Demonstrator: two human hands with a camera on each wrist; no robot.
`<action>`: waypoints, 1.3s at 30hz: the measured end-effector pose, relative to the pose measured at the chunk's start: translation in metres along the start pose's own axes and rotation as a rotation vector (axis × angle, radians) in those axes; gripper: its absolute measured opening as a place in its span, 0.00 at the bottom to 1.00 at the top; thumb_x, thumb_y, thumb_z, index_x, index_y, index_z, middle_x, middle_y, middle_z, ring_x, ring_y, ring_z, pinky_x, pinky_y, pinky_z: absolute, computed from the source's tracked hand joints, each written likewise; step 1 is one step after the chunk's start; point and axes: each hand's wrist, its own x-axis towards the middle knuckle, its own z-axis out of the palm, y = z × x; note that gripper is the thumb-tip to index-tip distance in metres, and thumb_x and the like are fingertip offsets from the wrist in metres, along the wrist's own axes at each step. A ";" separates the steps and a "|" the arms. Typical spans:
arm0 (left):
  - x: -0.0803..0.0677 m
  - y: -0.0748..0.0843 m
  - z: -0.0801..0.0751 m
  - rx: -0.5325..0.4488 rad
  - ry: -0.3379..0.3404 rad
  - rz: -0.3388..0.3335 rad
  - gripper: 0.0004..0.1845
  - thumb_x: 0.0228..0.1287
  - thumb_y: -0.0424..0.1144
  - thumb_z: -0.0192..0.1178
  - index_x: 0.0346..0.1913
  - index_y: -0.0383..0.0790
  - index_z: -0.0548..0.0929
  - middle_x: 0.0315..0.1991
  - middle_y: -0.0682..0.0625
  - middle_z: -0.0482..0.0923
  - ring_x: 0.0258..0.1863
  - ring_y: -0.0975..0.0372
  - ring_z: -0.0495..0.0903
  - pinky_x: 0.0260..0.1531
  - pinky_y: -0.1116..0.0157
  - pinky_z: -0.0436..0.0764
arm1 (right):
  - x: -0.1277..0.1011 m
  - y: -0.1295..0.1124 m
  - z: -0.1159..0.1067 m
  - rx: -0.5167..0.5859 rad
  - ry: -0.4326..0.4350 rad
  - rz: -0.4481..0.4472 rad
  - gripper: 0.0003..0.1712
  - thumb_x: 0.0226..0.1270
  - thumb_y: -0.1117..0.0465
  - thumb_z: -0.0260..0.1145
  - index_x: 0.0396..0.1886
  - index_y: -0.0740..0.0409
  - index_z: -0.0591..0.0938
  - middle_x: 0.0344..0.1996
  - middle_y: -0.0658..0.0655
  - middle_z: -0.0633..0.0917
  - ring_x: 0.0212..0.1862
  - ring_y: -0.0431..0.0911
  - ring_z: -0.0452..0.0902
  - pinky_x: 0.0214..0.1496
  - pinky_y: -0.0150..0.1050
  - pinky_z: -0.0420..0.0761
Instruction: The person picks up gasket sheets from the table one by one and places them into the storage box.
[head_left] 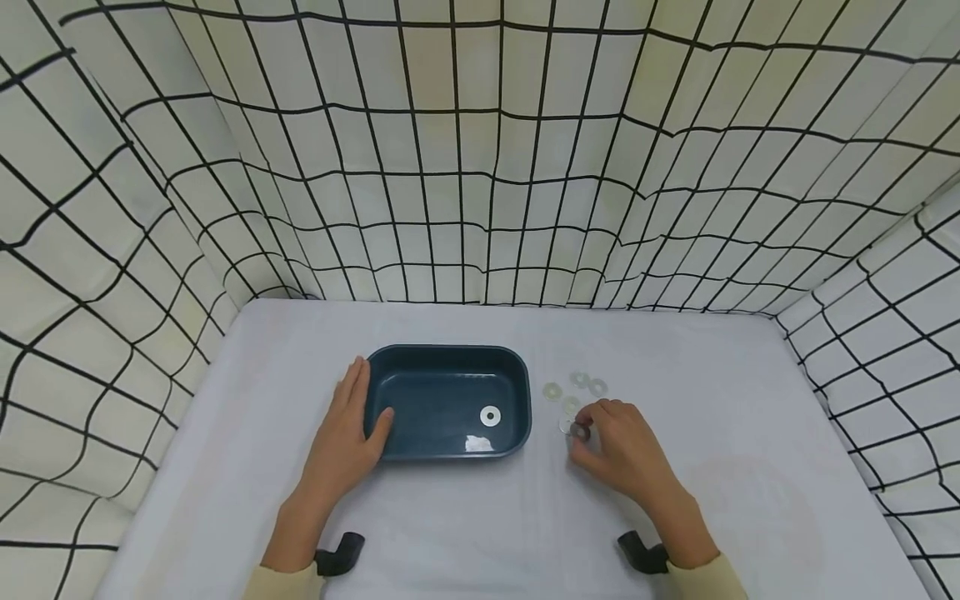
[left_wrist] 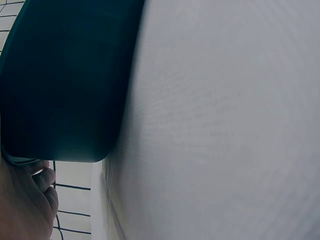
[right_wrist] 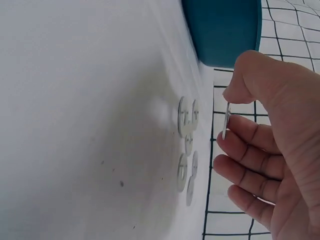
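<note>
A dark teal rectangular tray [head_left: 442, 458] stands on the white-covered table, with one flat washer [head_left: 490, 416] lying inside towards its right end. My left hand [head_left: 343, 437] holds the tray's left end, the thumb over the rim and the fingers along the outside wall. To the right of the tray, my right hand [head_left: 618, 446] pinches a thin flat washer [right_wrist: 226, 120] between thumb and index finger, raised above the table. Several pale washers [head_left: 552, 391] lie flat on the cloth just beyond the right fingertips; in the right wrist view a larger washer [right_wrist: 181, 172] shows among them.
White cloth [head_left: 465, 525] covers the table. White walls with a black grid net [head_left: 487, 175] rise behind the table and on both sides. A black angled device [head_left: 341, 555] is worn on the left wrist and a similar one [head_left: 643, 552] on the right.
</note>
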 end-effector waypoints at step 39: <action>0.001 0.000 0.001 -0.005 -0.024 -0.026 0.43 0.80 0.45 0.57 0.86 0.35 0.47 0.88 0.38 0.45 0.87 0.41 0.46 0.85 0.40 0.51 | 0.078 -0.049 -0.012 0.061 -0.087 -0.072 0.11 0.59 0.58 0.75 0.42 0.54 0.87 0.39 0.49 0.89 0.47 0.46 0.84 0.70 0.48 0.82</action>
